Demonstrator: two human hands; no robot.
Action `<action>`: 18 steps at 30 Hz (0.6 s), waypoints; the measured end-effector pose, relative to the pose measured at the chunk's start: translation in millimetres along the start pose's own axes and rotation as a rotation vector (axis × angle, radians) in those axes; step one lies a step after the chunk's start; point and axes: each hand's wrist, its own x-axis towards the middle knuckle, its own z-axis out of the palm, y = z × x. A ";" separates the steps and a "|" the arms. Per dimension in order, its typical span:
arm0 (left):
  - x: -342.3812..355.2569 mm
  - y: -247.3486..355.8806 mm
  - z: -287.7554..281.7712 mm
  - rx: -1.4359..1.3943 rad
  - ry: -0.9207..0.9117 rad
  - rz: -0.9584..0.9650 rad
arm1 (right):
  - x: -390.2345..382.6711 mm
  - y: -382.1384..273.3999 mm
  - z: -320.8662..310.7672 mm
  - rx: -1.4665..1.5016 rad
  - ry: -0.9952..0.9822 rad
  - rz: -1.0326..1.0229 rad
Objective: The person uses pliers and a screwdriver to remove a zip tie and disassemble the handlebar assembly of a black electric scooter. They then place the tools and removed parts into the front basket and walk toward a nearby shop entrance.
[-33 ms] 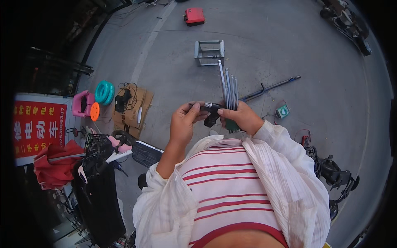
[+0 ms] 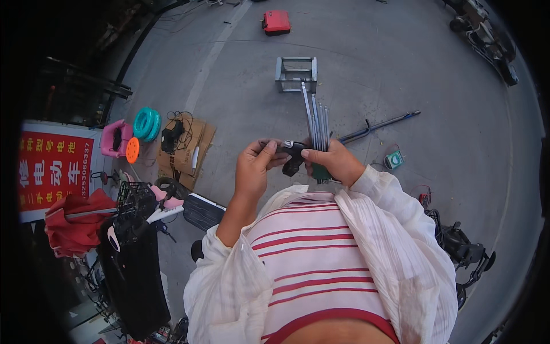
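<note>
Near the middle of the view, my left hand (image 2: 255, 163) pinches a small black part (image 2: 293, 162) with a short silver metal tip; its exact kind cannot be made out. My right hand (image 2: 339, 160) is closed around a set of hex keys (image 2: 317, 126), their long silver shafts of stepped lengths pointing away from me. Part of a green holder (image 2: 322, 173) shows beneath that hand. The right thumb presses against the black part, so both hands meet at it. Some of my fingers are hidden behind what they hold.
A grey metal frame stool (image 2: 296, 74) stands ahead, with a red case (image 2: 277, 23) beyond. Right lie a metal bar (image 2: 381, 122) and a teal device (image 2: 394, 160). Left are flattened cardboard (image 2: 186, 155), teal rings (image 2: 146, 124) and a scooter (image 2: 134, 275). Another vehicle (image 2: 467, 246) stands right.
The floor things sit slightly differently in the picture, as my view has turned a little. My hands keep the same hold on the black part and the hex keys.
</note>
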 end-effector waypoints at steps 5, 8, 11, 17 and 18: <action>65.4 30.4 -91.3 -0.318 0.035 -0.120 | 107.2 -28.6 43.4 0.097 -0.117 0.159; 112.6 40.2 -128.3 -0.463 -0.016 -0.177 | 164.3 -45.7 55.4 0.106 -0.203 0.164; 158.6 43.4 -148.7 -0.464 0.009 -0.110 | 221.7 -61.9 57.5 0.128 -0.177 0.211; 257.1 86.7 -183.5 -0.170 0.019 -0.111 | 374.4 -107.1 62.4 0.046 -0.164 0.204; 277.6 99.7 -189.4 -0.149 -0.005 -0.093 | 402.4 -120.9 64.3 0.007 -0.162 0.209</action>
